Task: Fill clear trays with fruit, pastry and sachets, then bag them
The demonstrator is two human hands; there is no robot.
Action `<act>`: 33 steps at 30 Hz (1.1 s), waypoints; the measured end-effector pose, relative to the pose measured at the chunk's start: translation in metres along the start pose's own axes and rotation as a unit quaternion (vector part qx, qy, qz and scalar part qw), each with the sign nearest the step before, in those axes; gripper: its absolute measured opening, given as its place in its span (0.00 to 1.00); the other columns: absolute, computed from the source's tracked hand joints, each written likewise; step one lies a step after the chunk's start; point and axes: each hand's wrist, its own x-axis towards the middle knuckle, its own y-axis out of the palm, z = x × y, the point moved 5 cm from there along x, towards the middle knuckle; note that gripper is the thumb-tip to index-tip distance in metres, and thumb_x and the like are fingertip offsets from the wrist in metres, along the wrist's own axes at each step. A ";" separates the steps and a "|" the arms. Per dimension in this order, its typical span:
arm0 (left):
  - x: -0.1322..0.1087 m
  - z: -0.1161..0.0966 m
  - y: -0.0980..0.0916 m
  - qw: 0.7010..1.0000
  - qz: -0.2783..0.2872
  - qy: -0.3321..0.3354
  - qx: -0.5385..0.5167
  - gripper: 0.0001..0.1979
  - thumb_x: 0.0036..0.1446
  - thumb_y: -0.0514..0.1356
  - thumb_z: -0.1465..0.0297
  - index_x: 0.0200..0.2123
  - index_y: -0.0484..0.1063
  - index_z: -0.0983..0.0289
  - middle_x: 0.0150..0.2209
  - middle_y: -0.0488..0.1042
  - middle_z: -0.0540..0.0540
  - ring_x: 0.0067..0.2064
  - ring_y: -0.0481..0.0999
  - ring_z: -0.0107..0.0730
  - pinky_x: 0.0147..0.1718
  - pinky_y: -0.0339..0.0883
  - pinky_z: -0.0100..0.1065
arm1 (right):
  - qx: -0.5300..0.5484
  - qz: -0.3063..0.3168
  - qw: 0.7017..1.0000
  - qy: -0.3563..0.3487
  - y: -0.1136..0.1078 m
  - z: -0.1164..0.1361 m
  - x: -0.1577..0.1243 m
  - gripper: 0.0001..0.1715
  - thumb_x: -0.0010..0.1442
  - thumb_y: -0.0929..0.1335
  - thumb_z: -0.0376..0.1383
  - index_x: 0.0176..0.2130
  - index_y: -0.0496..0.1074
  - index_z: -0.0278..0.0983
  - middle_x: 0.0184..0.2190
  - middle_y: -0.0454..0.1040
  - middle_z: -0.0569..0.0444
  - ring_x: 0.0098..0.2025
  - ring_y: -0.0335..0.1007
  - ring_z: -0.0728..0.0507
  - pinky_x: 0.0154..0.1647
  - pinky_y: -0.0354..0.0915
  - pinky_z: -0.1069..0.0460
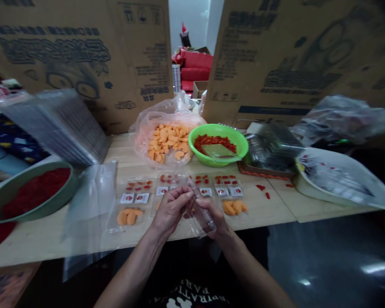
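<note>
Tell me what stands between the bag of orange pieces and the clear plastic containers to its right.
In the head view, a bright green bowl holding red pieces stands between the bag and the containers.

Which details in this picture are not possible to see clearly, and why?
Head view: parts of the middle trays, hidden behind the left hand and right hand.
Head view: whether the clear plastic holds anything; hands and blur obscure it.
Head view: print on the white packets, too small and blurred.
Head view: the dark shirt, cut off by the bottom edge.
</note>
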 end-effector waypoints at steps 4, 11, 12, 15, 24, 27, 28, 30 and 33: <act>0.004 0.003 -0.005 0.998 0.037 -0.018 -0.044 0.11 0.51 0.70 0.67 0.30 0.73 0.67 0.26 0.70 0.50 0.27 0.68 0.22 0.29 0.64 0.24 | -0.124 -0.013 0.991 -0.041 -0.037 0.021 -0.019 0.40 0.61 0.59 0.53 0.70 0.55 0.49 0.68 0.60 0.53 0.66 0.57 0.33 0.59 0.63 0.36; 0.039 0.022 -0.038 0.985 0.025 -0.093 0.145 0.16 0.47 0.70 0.61 0.28 0.74 0.68 0.26 0.72 0.52 0.28 0.70 0.25 0.29 0.63 0.26 | -0.719 -0.217 0.652 0.103 -0.146 0.033 -0.042 0.48 0.62 0.63 0.56 0.72 0.47 0.44 0.73 0.38 0.39 0.71 0.32 0.18 0.57 0.46 0.18; 0.044 0.024 -0.044 0.973 0.013 -0.099 0.208 0.16 0.48 0.69 0.60 0.26 0.72 0.67 0.24 0.70 0.51 0.25 0.68 0.25 0.27 0.61 0.27 | -0.743 -0.208 0.623 0.128 -0.150 0.026 -0.040 0.47 0.64 0.61 0.57 0.73 0.45 0.44 0.73 0.37 0.37 0.71 0.33 0.18 0.57 0.50 0.20; 0.051 0.018 -0.058 0.876 -0.073 -0.056 0.473 0.12 0.54 0.63 0.62 0.26 0.72 0.66 0.24 0.70 0.52 0.28 0.70 0.31 0.30 0.64 0.31 | -0.777 -0.173 0.585 0.155 -0.149 0.006 -0.030 0.43 0.67 0.54 0.59 0.73 0.44 0.45 0.73 0.37 0.37 0.72 0.34 0.21 0.57 0.54 0.25; 0.030 0.066 0.010 0.600 0.101 0.104 0.787 0.41 0.54 0.63 0.45 0.66 0.59 0.56 0.71 0.51 0.64 0.71 0.46 0.67 0.64 0.44 0.67 | -0.813 -0.214 0.532 0.102 -0.149 -0.006 -0.015 0.34 0.71 0.53 0.51 0.71 0.54 0.46 0.71 0.46 0.38 0.70 0.43 0.21 0.58 0.55 0.29; 0.025 0.086 0.017 0.596 0.102 0.102 0.790 0.33 0.61 0.60 0.53 0.66 0.58 0.57 0.70 0.54 0.62 0.70 0.50 0.63 0.64 0.50 0.63 | -0.818 -0.245 0.513 0.091 -0.156 -0.004 -0.018 0.36 0.70 0.54 0.51 0.69 0.58 0.40 0.70 0.48 0.35 0.69 0.43 0.20 0.58 0.52 0.27; 0.022 0.088 0.020 0.598 0.101 0.112 0.787 0.31 0.63 0.59 0.56 0.65 0.59 0.58 0.69 0.56 0.62 0.70 0.52 0.60 0.64 0.52 0.60 | -0.818 -0.252 0.511 0.079 -0.154 -0.001 -0.017 0.36 0.70 0.55 0.51 0.69 0.59 0.38 0.70 0.49 0.34 0.69 0.43 0.20 0.59 0.51 0.26; 0.012 0.084 0.023 0.609 0.101 0.136 0.775 0.28 0.64 0.58 0.57 0.64 0.60 0.59 0.67 0.61 0.61 0.69 0.55 0.55 0.64 0.53 0.56 | -0.817 -0.231 0.527 0.035 -0.141 0.005 -0.007 0.35 0.70 0.55 0.49 0.68 0.60 0.35 0.68 0.51 0.33 0.69 0.43 0.22 0.59 0.53 0.28; -0.003 0.061 0.012 0.619 0.097 0.155 0.764 0.32 0.63 0.58 0.52 0.65 0.58 0.58 0.67 0.62 0.59 0.69 0.55 0.50 0.67 0.47 0.55 | -0.810 -0.116 0.573 -0.042 -0.109 0.008 0.028 0.33 0.71 0.53 0.47 0.68 0.59 0.37 0.68 0.53 0.34 0.69 0.47 0.27 0.60 0.55 0.31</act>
